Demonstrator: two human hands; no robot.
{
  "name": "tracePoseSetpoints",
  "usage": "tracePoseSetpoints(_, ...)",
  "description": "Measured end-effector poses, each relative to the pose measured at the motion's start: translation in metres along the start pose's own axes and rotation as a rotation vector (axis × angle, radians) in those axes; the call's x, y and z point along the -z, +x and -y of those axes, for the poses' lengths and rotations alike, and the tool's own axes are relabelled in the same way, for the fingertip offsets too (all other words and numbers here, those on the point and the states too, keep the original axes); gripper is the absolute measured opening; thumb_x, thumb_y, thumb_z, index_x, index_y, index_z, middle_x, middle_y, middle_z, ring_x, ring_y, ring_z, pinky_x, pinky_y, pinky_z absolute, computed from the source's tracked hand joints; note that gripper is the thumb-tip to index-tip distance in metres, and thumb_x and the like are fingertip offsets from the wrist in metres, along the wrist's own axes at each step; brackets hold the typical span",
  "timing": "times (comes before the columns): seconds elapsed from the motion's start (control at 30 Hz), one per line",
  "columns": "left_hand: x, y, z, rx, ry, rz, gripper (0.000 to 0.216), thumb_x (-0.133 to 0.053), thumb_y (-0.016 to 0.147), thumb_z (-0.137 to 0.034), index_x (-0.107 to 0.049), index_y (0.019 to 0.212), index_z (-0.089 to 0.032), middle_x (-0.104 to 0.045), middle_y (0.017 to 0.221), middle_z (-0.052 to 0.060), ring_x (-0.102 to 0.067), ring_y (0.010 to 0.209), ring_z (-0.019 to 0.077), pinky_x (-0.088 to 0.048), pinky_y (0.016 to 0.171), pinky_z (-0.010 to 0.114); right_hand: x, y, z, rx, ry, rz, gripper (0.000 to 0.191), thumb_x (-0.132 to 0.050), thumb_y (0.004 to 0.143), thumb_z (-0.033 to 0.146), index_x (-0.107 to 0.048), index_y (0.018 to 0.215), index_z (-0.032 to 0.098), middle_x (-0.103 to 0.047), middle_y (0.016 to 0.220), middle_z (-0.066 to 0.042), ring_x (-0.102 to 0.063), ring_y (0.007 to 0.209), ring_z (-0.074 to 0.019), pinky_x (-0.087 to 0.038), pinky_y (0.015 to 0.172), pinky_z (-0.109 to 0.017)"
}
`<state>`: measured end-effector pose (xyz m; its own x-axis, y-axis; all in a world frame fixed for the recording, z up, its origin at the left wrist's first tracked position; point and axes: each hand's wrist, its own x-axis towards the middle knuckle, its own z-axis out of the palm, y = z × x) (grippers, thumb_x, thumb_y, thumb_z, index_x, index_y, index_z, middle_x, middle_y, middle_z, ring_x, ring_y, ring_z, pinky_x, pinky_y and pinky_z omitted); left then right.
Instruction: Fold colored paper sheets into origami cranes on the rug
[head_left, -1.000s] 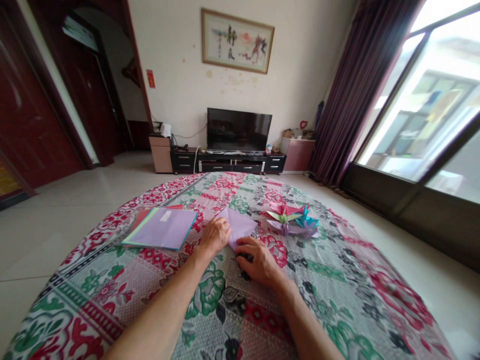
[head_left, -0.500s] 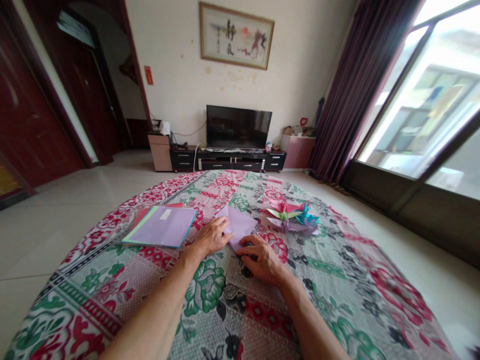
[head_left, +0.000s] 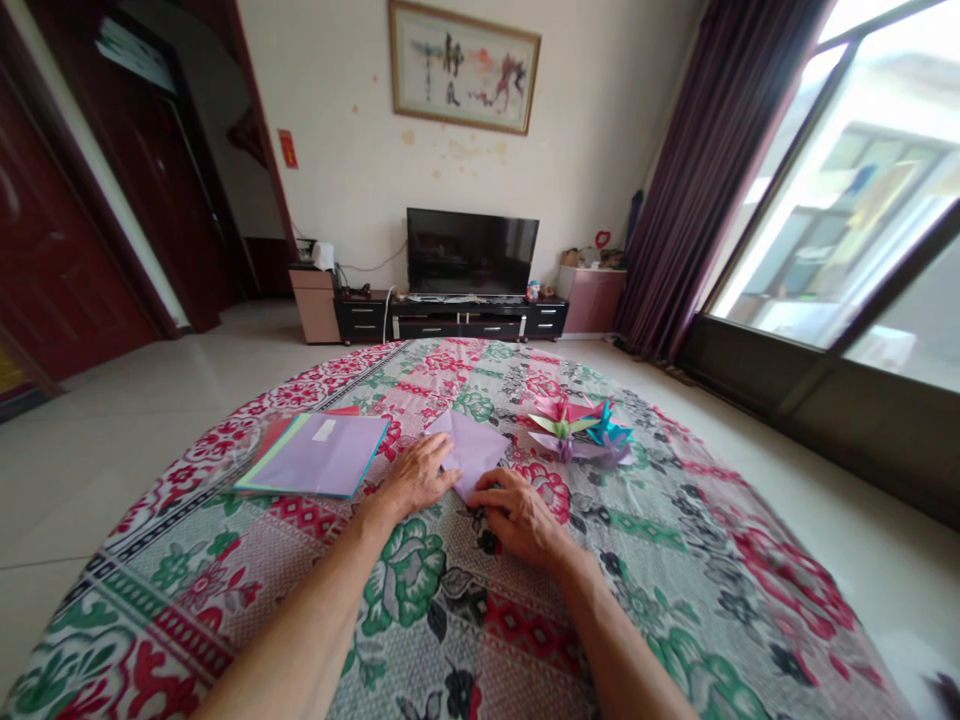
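A folded sheet of purple origami paper (head_left: 478, 447) lies diamond-like on the patterned tablecloth between my hands. My left hand (head_left: 420, 474) is on its left side, fingers bent over the edge and thumb toward the near corner, holding it down. At that near corner, the curled fingers of my right hand (head_left: 517, 512) grip the paper's edge; the fingertips are partly hidden. To the right sit several folded paper cranes (head_left: 581, 430) in pink, green, blue and purple. Left of my hands rests a stack of coloured paper sheets (head_left: 319, 458), purple on top with a small white label.
A round table with a floral tablecloth (head_left: 637, 600) fills the foreground. Beyond it stand a low black TV cabinet (head_left: 457, 322) and a television (head_left: 472, 252). Dark curtains (head_left: 712, 170) and a window are on the right; red-brown doors (head_left: 67, 230) are on the left.
The view has shifted slightly, so everything sits a little further left. Both hands stay on the purple paper, with the right fingers still at its near corner.
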<state>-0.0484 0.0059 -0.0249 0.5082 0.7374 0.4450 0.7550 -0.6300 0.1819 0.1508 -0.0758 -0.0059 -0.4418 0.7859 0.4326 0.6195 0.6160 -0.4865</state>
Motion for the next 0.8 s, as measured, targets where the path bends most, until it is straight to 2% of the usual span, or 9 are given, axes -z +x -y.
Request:
tracePoseSetpoints(0.3, 0.0010, 0.0021, -0.0007, -0.001, 0.006, 0.016, 0.038, -0.047, 0.084, -0.033, -0.057, 0.116, -0.015, -0.054, 0.126, 0.014, -0.049, 0.117, 0.0234, -0.037, 0.102, 0.041, -0.0019, -0.0010, 0.0002, -0.003, -0.017, 0.011, 0.043, -0.048, 0.069, 0.003, -0.070, 0.095, 0.029, -0.059, 0.101, -0.002, -0.054, 0.096, -0.0157, -0.040, 0.090, -0.032)
tracePoseSetpoints(0.47, 0.0035, 0.0014, 0.0014, -0.012, -0.012, 0.060, 0.042, -0.051, 0.080, -0.028, -0.054, 0.120, -0.015, -0.051, 0.130, 0.014, -0.047, 0.120, 0.0227, -0.037, 0.103, 0.039, -0.0005, -0.0004, 0.0017, -0.010, -0.024, 0.019, 0.043, -0.048, 0.068, 0.003, -0.070, 0.095, 0.029, -0.059, 0.101, -0.002, -0.054, 0.096, -0.0157, -0.040, 0.089, -0.031)
tracePoseSetpoints(0.63, 0.0044, -0.0013, 0.0040, 0.005, -0.022, 0.111, 0.051, -0.056, 0.076, -0.032, -0.051, 0.124, -0.017, -0.047, 0.134, 0.013, -0.043, 0.123, 0.0247, -0.036, 0.104, 0.039, 0.0003, -0.0006, 0.0023, -0.011, -0.015, 0.019, 0.045, -0.047, 0.070, 0.003, -0.070, 0.097, 0.031, -0.059, 0.101, -0.002, -0.054, 0.095, -0.0154, -0.040, 0.089, -0.031)
tracePoseSetpoints(0.8, 0.0057, -0.0012, 0.0023, 0.023, -0.001, 0.147, 0.054, -0.055, 0.077, -0.036, -0.048, 0.127, -0.015, -0.044, 0.136, 0.014, -0.041, 0.125, 0.0253, -0.033, 0.105, 0.040, -0.0005, -0.0010, 0.0020, -0.016, -0.007, 0.023, 0.045, -0.047, 0.070, 0.003, -0.070, 0.098, 0.031, -0.058, 0.101, -0.002, -0.053, 0.096, -0.0153, -0.040, 0.090, -0.030)
